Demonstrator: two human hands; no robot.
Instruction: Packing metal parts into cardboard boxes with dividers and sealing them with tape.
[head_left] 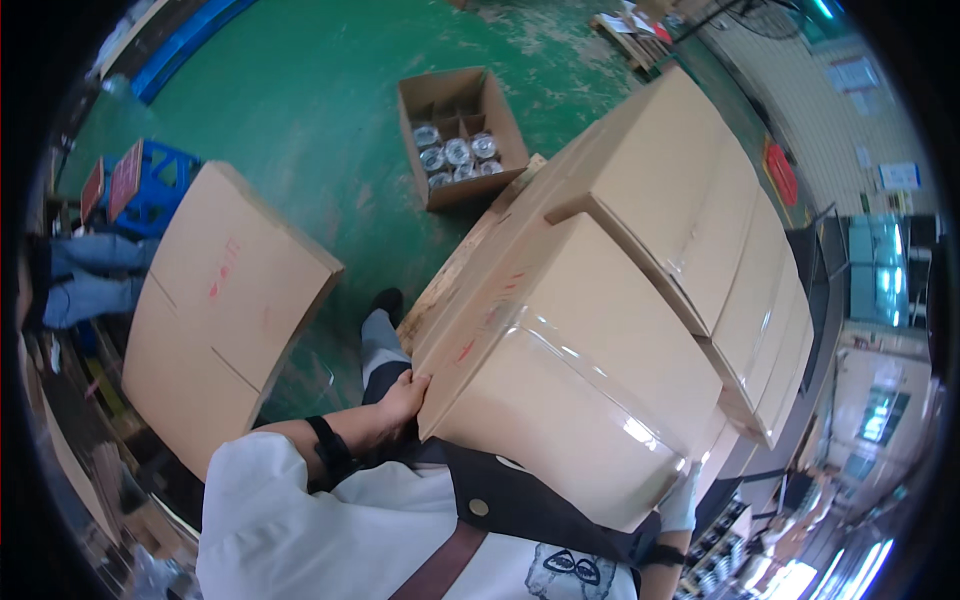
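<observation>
While you are looking down over your chest, your left hand [403, 398] is pressing flat against the near left corner of the sealed carton [570, 400], fingers curled over its edge and clamped on the cardboard at about 7 o'clock from the picture's centre. Your right hand [682, 500], wearing a pale glove, is gripping the same carton's far right corner at about 5 o'clock, its fingers wrapped on the box; how tightly they are closing cannot be told, since most of the hand is hiding behind the carton.

That carton is sitting just off centre toward 5 o'clock, a smooth tan box of corrugated board, its top seam shining under clear glossy tape. It is touching the stacked cartons [700, 220] at 2 o'clock, which are the same matte brown with taped seams.

At 9 o'clock a flattened cardboard sheet [225, 310] is leaning, creased into panels. At 12 o'clock an open box [460, 135] is resting on the scuffed green floor [300, 100], divided by cardboard partitions and holding round, shiny glass jars [457, 155]. A blue plastic crate [160, 185] is standing at 10 o'clock.
</observation>
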